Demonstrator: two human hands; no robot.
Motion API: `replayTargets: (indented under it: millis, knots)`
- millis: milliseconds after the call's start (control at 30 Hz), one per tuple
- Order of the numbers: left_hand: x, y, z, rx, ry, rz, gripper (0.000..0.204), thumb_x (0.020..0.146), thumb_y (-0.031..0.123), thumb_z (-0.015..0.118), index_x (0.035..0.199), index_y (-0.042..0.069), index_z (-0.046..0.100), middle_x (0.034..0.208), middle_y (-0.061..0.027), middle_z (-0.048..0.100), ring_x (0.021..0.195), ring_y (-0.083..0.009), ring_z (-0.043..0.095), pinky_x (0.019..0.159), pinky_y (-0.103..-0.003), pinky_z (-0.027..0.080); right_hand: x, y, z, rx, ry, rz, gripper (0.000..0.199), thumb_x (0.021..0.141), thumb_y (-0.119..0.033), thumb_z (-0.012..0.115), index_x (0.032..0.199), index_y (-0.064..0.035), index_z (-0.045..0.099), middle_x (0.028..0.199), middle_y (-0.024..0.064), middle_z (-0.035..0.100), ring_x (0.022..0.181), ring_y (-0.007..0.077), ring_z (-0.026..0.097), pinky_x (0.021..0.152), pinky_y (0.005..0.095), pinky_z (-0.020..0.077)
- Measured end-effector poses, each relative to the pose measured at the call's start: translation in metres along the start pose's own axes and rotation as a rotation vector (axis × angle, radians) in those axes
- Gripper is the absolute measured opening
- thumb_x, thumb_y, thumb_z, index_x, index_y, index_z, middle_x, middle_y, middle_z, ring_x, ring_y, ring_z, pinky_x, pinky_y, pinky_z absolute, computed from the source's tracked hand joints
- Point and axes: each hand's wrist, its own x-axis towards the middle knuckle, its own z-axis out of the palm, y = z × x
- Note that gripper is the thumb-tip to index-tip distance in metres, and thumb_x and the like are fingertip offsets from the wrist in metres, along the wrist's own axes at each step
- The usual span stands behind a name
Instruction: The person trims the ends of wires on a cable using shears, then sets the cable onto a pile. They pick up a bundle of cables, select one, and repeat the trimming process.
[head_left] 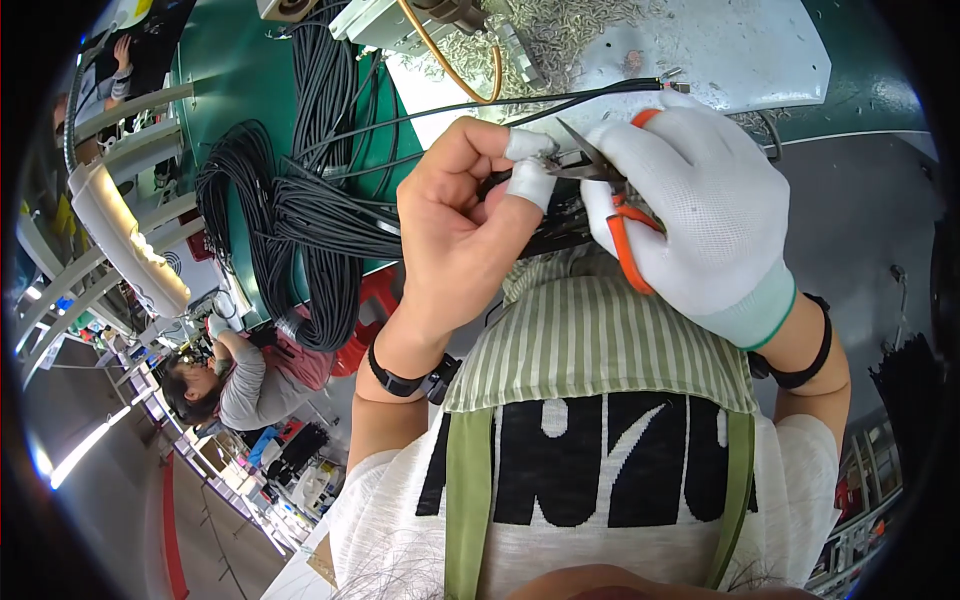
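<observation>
- Thin black cable point(560, 100) runs across the upper middle of the view, from the bundle at left to a tip near the right hand's glove top, above a pale worktop.
- Left hand point(460, 215), bare, with white tape on thumb and forefinger tips point(530, 180); those two tips are pinched together on the dark wire end at chest height, just left of the scissor blades.
- Right hand point(700, 210) in a white knit glove with a green cuff, closed around a pair of small scissors point(620, 220) with orange handles; fingers through and over the loops.
- Scissor blades point(580, 155) are dark and slim and point up-left, touching or just beside the pinched wire; how far they are spread cannot be told.
- Both wrists carry a black band point(405, 380).
- Beneath the hands: a green-and-white striped apron bib point(600, 345) with green straps over a white top with black print.
- Left of the hands: a big bundle of black cables point(300, 220) draped over the edge of a green table point(230, 80).
- Top centre: a heap of small metal parts point(560, 25) on the pale worktop point(740, 50), with a curved yellow tube point(440, 55) beside it.
- Far left: a white lamp bar point(125, 240) on a rack.
- Lower left: another person point(240, 375) in grey, bent over.
</observation>
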Motion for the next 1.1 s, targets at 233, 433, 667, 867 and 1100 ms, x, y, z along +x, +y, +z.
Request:
replayTargets:
  millis: [233, 433, 667, 867, 1100]
  knots:
    - [0.005, -0.006, 0.013, 0.077, 0.068, 0.04, 0.018, 0.083, -0.01, 0.054, 0.099, -0.003, 0.054, 0.092, -0.0051, 0.063, 0.079, -0.0022, 0.054, 0.063, -0.014, 0.04, -0.011, -0.001, -0.005, 0.131, -0.278, 0.209, 0.011, 0.076, -0.012, 0.069, 0.081, -0.0062, 0.062, 0.061, 0.0064, 0.055, 0.047, 0.0223, 0.051, 0.046, 0.0309, 0.04]
    - [-0.001, -0.01, 0.003, 0.477, -0.036, 0.294, 0.018, 0.085, -0.008, 0.056, 0.1, 0.0, 0.052, 0.086, -0.0036, 0.061, 0.076, -0.0019, 0.053, 0.061, -0.015, 0.04, -0.01, -0.002, -0.004, 0.562, -0.341, 0.393, 0.01, 0.081, -0.01, 0.065, 0.08, -0.0014, 0.06, 0.055, 0.0093, 0.05, 0.043, 0.0204, 0.048, 0.044, 0.0295, 0.0362]
    - [0.004, -0.01, 0.008, -0.067, -0.037, 0.033, 0.016, 0.086, -0.005, 0.059, 0.099, -0.001, 0.05, 0.08, -0.0023, 0.06, 0.072, -0.0023, 0.053, 0.061, -0.015, 0.04, -0.014, -0.001, 0.003, 0.563, -0.269, 0.331, 0.012, 0.082, -0.013, 0.065, 0.078, -0.0032, 0.058, 0.057, 0.0084, 0.052, 0.046, 0.0201, 0.05, 0.046, 0.0305, 0.0389]
    - [0.001, -0.017, 0.003, 0.541, 0.037, 0.197, 0.017, 0.085, -0.005, 0.06, 0.1, -0.003, 0.05, 0.084, -0.0044, 0.064, 0.077, -0.0054, 0.058, 0.067, -0.017, 0.045, -0.013, -0.002, 0.009, 0.23, -0.145, 0.252, 0.012, 0.082, -0.012, 0.065, 0.079, -0.0016, 0.06, 0.056, 0.0069, 0.052, 0.044, 0.015, 0.048, 0.045, 0.0282, 0.0371]
    - [0.014, -0.023, -0.008, -0.326, -0.07, -0.144, 0.012, 0.085, -0.007, 0.059, 0.096, -0.002, 0.055, 0.083, -0.0026, 0.064, 0.068, -0.0027, 0.053, 0.062, -0.016, 0.044, -0.011, 0.007, 0.005, 0.924, -0.528, 0.65, 0.016, 0.085, -0.016, 0.061, 0.08, -0.0009, 0.058, 0.055, 0.0075, 0.05, 0.044, 0.0165, 0.049, 0.045, 0.0286, 0.0363]
